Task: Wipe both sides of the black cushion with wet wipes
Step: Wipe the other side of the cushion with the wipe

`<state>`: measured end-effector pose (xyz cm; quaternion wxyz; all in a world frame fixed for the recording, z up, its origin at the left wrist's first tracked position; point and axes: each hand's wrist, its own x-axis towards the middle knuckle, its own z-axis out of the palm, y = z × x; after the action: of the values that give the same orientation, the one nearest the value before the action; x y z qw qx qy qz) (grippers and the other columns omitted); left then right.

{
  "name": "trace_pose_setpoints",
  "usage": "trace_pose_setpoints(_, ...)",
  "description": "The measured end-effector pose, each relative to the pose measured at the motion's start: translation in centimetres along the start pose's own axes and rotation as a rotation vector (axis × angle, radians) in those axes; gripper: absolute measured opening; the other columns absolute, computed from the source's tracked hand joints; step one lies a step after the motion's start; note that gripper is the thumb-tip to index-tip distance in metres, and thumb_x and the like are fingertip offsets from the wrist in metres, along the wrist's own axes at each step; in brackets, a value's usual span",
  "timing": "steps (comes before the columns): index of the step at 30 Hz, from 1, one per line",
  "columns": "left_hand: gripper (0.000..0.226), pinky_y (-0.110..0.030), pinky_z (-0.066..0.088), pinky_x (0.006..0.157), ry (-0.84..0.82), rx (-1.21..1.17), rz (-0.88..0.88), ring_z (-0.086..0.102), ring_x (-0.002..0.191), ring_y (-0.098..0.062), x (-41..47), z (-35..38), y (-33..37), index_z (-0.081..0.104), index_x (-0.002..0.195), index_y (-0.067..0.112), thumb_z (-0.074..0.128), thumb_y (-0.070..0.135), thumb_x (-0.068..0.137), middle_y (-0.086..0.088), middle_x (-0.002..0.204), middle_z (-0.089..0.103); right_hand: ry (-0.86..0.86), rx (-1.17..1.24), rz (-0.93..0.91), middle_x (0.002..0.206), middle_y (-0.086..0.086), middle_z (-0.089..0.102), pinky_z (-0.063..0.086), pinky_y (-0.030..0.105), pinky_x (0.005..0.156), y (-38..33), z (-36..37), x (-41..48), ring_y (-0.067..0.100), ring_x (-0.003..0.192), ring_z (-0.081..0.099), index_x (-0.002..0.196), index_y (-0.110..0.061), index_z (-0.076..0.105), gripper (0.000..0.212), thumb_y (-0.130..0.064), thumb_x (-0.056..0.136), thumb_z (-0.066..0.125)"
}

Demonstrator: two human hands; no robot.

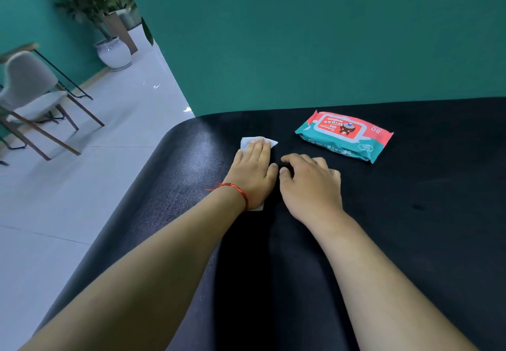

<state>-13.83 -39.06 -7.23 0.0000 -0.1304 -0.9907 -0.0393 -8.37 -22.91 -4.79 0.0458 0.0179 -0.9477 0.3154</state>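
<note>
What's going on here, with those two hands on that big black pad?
A person is cleaning a black cushion. Their left hand lies flat on a white wet wipe and presses it to the cushion's top near the rounded left edge. The right hand rests on the cushion beside it, fingers loosely curled and holding nothing. A pack of wipes lies on the cushion further back, to the right of both hands.
</note>
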Motion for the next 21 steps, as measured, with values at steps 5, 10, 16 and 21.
trace_pose_setpoints(5, 0.097, -0.046, 0.000, 0.129, -0.004, -0.063, -0.037, -0.004, 0.162, -0.018, -2.4, -0.4, 0.9, 0.005, 0.167, 0.012, -0.008, 0.057, 0.082, -0.005, 0.176, 0.002, -0.001, 0.006, 0.000, 0.146, -0.017, 0.057, 0.029, 0.042, 0.109, 0.2, 0.1, 0.0, 0.014, 0.138, 0.041, 0.143, -0.037, 0.056, 0.039, -0.040, 0.108, 0.039)
trace_pose_setpoints(10, 0.094, -0.036, -0.010, 0.129, 0.015, -0.065, -0.015, -0.006, 0.162, -0.021, -4.9, -0.4, 1.4, 0.005, 0.167, 0.008, -0.004, 0.055, 0.085, -0.010, 0.176, 0.002, 0.012, 0.001, -0.003, 0.145, -0.016, 0.059, 0.030, 0.042, 0.108, 0.1, 0.3, 0.0, 0.015, 0.136, 0.042, 0.141, -0.037, 0.057, 0.039, -0.039, 0.107, 0.039)
trace_pose_setpoints(16, 0.093, -0.037, -0.005, 0.130, -0.010, -0.108, 0.006, -0.009, 0.162, -0.021, -6.7, -0.3, 1.5, 0.004, 0.167, 0.006, 0.001, 0.055, 0.088, -0.011, 0.175, -0.002, 0.011, -0.009, -0.012, 0.147, -0.015, 0.058, 0.030, 0.043, 0.110, 0.2, 0.3, 0.0, 0.016, 0.138, 0.042, 0.143, -0.036, 0.057, 0.040, -0.039, 0.108, 0.039)
trace_pose_setpoints(21, 0.091, -0.035, -0.006, 0.130, -0.009, -0.114, 0.006, -0.010, 0.161, -0.018, -8.5, -0.4, 1.8, 0.003, 0.167, 0.008, 0.002, 0.054, 0.089, -0.008, 0.175, -0.004, 0.009, -0.019, -0.017, 0.148, -0.014, 0.058, 0.030, 0.043, 0.110, 0.2, 0.2, -0.1, 0.016, 0.139, 0.042, 0.144, -0.036, 0.057, 0.040, -0.039, 0.108, 0.039)
